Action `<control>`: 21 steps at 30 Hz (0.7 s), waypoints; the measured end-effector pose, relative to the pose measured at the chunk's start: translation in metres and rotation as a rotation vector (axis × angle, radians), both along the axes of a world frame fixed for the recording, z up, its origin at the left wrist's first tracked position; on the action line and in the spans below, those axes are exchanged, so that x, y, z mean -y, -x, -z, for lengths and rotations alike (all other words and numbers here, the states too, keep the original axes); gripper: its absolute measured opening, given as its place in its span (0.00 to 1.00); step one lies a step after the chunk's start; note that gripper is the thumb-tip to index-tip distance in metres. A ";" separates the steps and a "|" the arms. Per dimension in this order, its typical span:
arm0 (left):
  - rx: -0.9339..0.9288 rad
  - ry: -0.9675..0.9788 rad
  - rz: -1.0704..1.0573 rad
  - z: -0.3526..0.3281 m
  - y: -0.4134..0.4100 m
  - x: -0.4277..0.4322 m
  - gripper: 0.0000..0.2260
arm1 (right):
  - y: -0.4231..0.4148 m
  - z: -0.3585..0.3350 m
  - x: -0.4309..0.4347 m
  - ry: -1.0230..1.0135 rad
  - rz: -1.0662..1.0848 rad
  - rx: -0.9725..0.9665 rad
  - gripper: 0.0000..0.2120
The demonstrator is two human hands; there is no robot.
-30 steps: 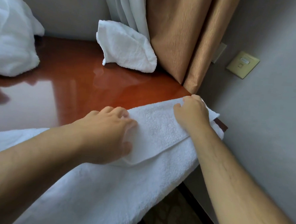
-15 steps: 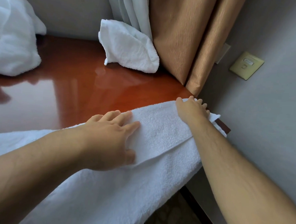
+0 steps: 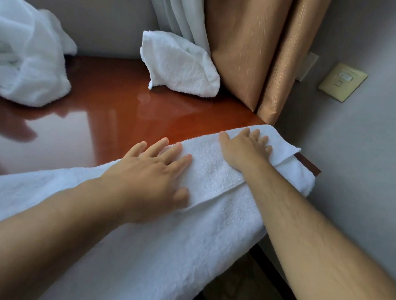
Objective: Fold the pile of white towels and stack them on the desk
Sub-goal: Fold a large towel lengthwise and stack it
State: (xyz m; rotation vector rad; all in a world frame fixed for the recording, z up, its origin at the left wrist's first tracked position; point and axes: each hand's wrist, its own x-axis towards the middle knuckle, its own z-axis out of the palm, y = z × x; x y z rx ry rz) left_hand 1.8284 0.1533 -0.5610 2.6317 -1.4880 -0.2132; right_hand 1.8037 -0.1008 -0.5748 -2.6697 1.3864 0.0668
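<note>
A white towel (image 3: 214, 173) lies across the near edge of the glossy desk (image 3: 102, 126), its front part hanging over. Both hands rest flat on its folded upper layer: the left hand (image 3: 152, 175) at 6 o'clock, fingers spread, and the right hand (image 3: 245, 147) toward 3 o'clock, fingers also splayed. A crumpled towel (image 3: 180, 66) sits at 12 o'clock and a towel pile (image 3: 25, 56) at 10 o'clock.

Tan curtain (image 3: 248, 49), white sheer curtain (image 3: 179, 13), beige wall plate (image 3: 342, 81), grey wall (image 3: 364, 147)
</note>
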 end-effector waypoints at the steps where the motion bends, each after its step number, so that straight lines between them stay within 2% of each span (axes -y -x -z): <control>1: 0.035 0.033 -0.006 -0.001 0.001 -0.001 0.31 | -0.003 0.000 0.002 0.002 -0.003 0.006 0.44; 4: 0.182 0.088 -0.015 -0.009 0.007 -0.009 0.32 | -0.012 -0.003 0.005 -0.004 -0.004 0.023 0.43; 7: 0.206 0.087 -0.056 -0.012 0.013 -0.031 0.30 | -0.019 -0.008 0.004 0.002 0.015 0.063 0.40; 9: 0.222 0.094 -0.104 -0.011 0.017 -0.052 0.28 | -0.016 -0.014 -0.004 0.066 -0.027 0.122 0.34; 12: 0.302 0.110 -0.247 -0.011 0.022 -0.090 0.24 | -0.009 -0.019 -0.040 0.164 -0.281 0.315 0.20; 14: 0.362 0.135 -0.365 -0.010 0.023 -0.118 0.22 | -0.004 -0.020 -0.085 0.063 -0.508 0.441 0.18; 18: 0.366 0.120 -0.565 -0.011 0.032 -0.176 0.29 | 0.012 -0.026 -0.187 -0.293 -0.965 0.539 0.20; 21: 0.259 0.177 -0.726 -0.012 0.042 -0.216 0.30 | 0.022 -0.031 -0.239 -0.272 -1.244 0.439 0.30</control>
